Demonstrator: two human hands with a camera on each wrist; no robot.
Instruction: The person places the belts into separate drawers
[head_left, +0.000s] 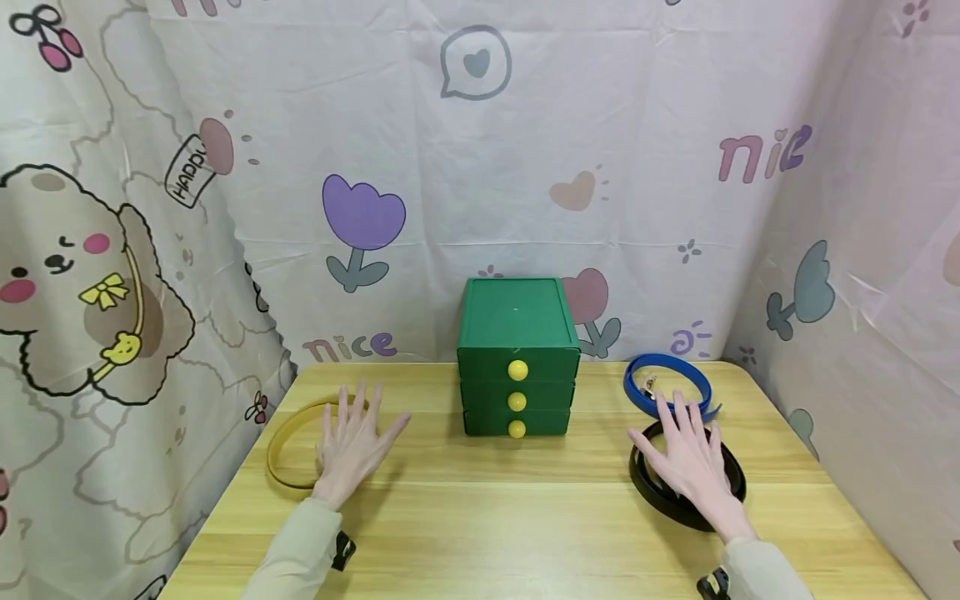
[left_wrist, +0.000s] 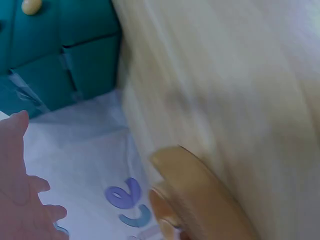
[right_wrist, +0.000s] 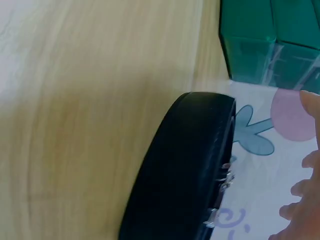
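Left hand (head_left: 354,447) near yellow belt (head_left: 275,450) and right hand (head_left: 688,462) over black belt (head_left: 672,506) were spread, empty; seemingly pre-grasp, any pickup needed a curled grip.

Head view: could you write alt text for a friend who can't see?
A person's left hand hovers by a yellow belt, the right hand over a black belt. Between and beyond them, a green drawer box stands on a wooden table; a blue belt lies behind the black one.
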